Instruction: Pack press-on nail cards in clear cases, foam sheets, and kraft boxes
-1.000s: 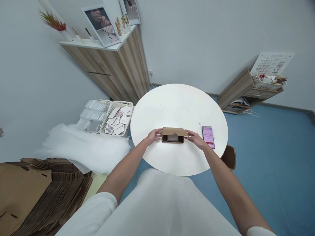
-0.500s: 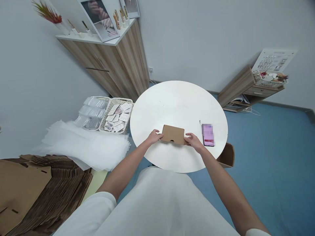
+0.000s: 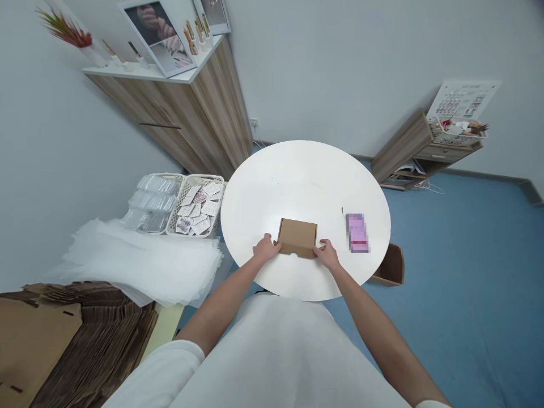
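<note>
A small brown cardboard box point(image 3: 297, 237) lies closed on the round white table point(image 3: 297, 181), near its front edge. My left hand point(image 3: 265, 249) grips the box's near left corner with curled fingers. My right hand point(image 3: 326, 253) pinches the near right corner the same way. A phone point(image 3: 357, 232) with a pink screen lies flat on the table, just right of the box.
Left of the table stand two white baskets point(image 3: 193, 207) of cards and clear packets, a pile of white foam sheets point(image 3: 140, 260) and a stack of flat cardboard point(image 3: 63, 334). A wooden cabinet point(image 3: 187, 113) stands behind. A brown box point(image 3: 389, 265) sits on the blue floor.
The box's lid has come down from half open to flat shut. Both my hands slid from its sides to its near corners. The view shifted slightly left.
</note>
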`<state>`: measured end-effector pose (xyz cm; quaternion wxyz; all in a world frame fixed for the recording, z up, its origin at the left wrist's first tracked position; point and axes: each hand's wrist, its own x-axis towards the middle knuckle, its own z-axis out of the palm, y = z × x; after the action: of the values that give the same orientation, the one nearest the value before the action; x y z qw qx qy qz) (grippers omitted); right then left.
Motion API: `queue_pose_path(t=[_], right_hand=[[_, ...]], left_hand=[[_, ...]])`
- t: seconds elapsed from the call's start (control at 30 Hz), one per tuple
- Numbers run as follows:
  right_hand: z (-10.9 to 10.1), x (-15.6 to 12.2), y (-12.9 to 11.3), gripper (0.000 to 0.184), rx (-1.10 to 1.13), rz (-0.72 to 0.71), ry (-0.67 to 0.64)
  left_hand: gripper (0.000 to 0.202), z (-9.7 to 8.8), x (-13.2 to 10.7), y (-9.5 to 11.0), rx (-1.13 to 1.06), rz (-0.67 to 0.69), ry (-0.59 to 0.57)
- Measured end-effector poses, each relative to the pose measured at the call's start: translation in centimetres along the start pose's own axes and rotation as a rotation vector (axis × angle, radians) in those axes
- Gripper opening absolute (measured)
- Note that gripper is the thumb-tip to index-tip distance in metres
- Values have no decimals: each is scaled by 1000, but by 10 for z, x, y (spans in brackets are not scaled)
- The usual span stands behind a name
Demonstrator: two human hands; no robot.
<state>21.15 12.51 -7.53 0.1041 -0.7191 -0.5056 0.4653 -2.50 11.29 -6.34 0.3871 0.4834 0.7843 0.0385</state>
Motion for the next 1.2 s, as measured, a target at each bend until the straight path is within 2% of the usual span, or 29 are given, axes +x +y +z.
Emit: queue_pose_path(t=[0.13,0.23,0.37,0.5,0.6,0.67,0.77,0.83,0.93,1.03,1.2], right_hand=[[5,-8,3,48,-37,-144,103],[7,-15,6,45,-31,-243,124],[9,-22,6,53,21,-275,54],[2,-26,-1,52,170,-215,16],[-13,-31,-11,49,242,-178,-37],[-26,-36,-19,45,249,-175,-102],[-44,-42,-30,40,240,-179,-243],[-53,-42,-36,40,227,-191,-311],[-61,-36,-44,40,192,-247,-360],[-67,-26,-49,35,151,-289,-341],[-73,-14,-50,28,144,-267,-278]], left_hand=[[46,5,-3,-2,30,211,126],[42,8,-7,-5,-50,339,105],[45,9,-13,-5,-251,465,45],[45,4,-21,2,-321,428,34],[35,-6,-28,7,-291,386,-3],[32,-14,-32,10,-279,375,-73],[39,-25,-36,15,-282,393,-210],[43,-30,-35,20,-271,410,-262],[35,-34,-28,29,-188,402,-208],[23,-38,-19,36,-100,371,-136],[21,-48,-9,37,-91,344,-191]])
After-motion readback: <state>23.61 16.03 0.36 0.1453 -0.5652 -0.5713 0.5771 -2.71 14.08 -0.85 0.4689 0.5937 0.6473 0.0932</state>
